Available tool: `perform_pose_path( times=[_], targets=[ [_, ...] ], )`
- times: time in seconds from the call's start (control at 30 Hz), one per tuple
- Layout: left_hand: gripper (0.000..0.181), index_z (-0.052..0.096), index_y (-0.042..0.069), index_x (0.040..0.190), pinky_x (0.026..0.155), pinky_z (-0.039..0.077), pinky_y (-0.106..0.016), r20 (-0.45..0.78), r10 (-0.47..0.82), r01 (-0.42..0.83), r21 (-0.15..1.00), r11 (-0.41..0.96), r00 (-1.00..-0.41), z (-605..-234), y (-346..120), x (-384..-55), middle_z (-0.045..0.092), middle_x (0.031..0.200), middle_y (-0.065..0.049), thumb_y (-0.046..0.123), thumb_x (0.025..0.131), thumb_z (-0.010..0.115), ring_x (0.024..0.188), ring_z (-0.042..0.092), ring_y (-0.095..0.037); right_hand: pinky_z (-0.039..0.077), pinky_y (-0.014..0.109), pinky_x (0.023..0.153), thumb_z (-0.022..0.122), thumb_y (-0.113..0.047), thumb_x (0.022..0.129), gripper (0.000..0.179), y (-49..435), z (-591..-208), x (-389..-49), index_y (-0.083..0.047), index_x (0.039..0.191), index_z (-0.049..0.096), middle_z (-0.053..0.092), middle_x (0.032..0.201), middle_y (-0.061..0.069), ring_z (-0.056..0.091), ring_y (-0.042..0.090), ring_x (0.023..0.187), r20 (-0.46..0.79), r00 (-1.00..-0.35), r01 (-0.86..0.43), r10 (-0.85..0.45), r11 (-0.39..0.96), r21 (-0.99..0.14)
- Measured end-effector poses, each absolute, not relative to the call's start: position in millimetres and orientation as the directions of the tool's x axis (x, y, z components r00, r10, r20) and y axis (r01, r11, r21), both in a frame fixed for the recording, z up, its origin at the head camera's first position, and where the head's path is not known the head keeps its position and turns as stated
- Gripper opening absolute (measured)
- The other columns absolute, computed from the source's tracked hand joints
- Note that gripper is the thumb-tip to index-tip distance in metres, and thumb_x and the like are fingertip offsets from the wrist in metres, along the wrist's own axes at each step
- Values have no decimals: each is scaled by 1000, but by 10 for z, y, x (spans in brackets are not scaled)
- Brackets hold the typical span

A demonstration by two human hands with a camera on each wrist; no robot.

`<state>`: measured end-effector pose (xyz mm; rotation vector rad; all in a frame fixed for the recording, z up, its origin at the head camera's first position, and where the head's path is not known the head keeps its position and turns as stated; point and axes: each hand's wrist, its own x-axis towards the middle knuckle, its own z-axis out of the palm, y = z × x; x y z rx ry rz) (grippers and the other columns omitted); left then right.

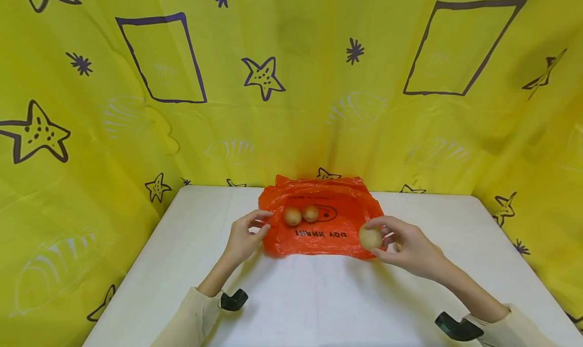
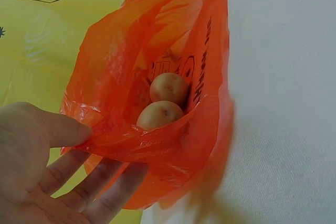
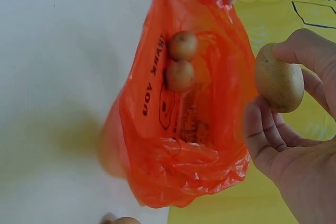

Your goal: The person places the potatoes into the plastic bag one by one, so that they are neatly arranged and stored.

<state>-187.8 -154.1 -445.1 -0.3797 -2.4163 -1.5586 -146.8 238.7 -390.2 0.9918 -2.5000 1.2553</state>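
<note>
A red plastic bag (image 1: 337, 243) with black THANK YOU print lies with its mouth spread wide. Inside it, towards the left, two brown potatoes (image 1: 292, 216) (image 2: 170, 88) sit side by side. My left hand (image 1: 243, 238) pinches the bag's left rim between thumb and fingers, as the left wrist view shows. At the bag's right edge, my right hand (image 1: 405, 246) grips a pale, speckled potato (image 3: 279, 78) between thumb and fingertips. In the head view this potato appears in front of the bag's right side.
Partly hidden behind the right hand, another potato (image 1: 397, 247) shows; the right wrist view catches a brown round top (image 3: 126, 220) at its bottom edge. The white table (image 1: 300, 301) backs onto a yellow curtain (image 1: 309, 124) with drawn stars and fish.
</note>
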Motion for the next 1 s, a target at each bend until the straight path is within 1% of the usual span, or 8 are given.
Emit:
perform_pose_path(
  times=[0.2,0.3,0.4,0.6,0.83,1.0],
  targets=[
    [26,75,10,115,69,60,-26,330,89,337,851,403,-940,-4439,-1538,-1880,73,111,-9,-2,92,71,90,70,-26,58,28,68,82,11,77,52,2312,-3949,-1518,-13,121,67,69,109,0,60,15,84,459,-737,-660,-497,378,-649],
    [27,75,10,115,70,60,-27,321,92,330,852,406,-943,-4431,-1533,-1876,73,113,-8,-2,92,71,91,70,-26,59,30,68,82,11,77,52,2264,-3971,-1535,-13,120,67,69,110,0,60,16,84,445,-748,-643,-492,371,-670],
    [27,75,10,115,69,61,-27,317,94,327,852,408,-944,-4430,-1529,-1873,73,112,-8,-2,92,71,91,70,-26,59,30,68,82,8,78,50,2213,-3986,-1547,-15,120,68,69,109,-1,61,16,85,428,-765,-624,-482,386,-680],
    [27,76,11,115,70,61,-28,317,94,327,854,405,-944,-4446,-1525,-1877,73,112,-8,-2,92,71,91,70,-26,59,32,72,82,3,81,47,2115,-4023,-1593,-18,121,68,70,113,-2,66,17,85,395,-789,-589,-470,397,-704],
    [27,76,10,115,71,61,-28,312,95,323,858,399,-945,-4455,-1513,-1878,72,114,-8,-2,92,71,91,70,-27,62,36,72,80,7,81,46,2006,-4085,-1685,-13,121,68,69,115,3,66,21,86,389,-793,-574,-470,360,-735],
    [26,76,10,115,71,60,-25,316,92,326,861,390,-944,-4451,-1509,-1880,72,115,-8,-2,93,71,91,70,-26,62,36,73,80,5,82,45,1927,-4157,-1768,-11,122,68,69,114,5,66,21,87,376,-806,-554,-458,359,-751]
  ],
)
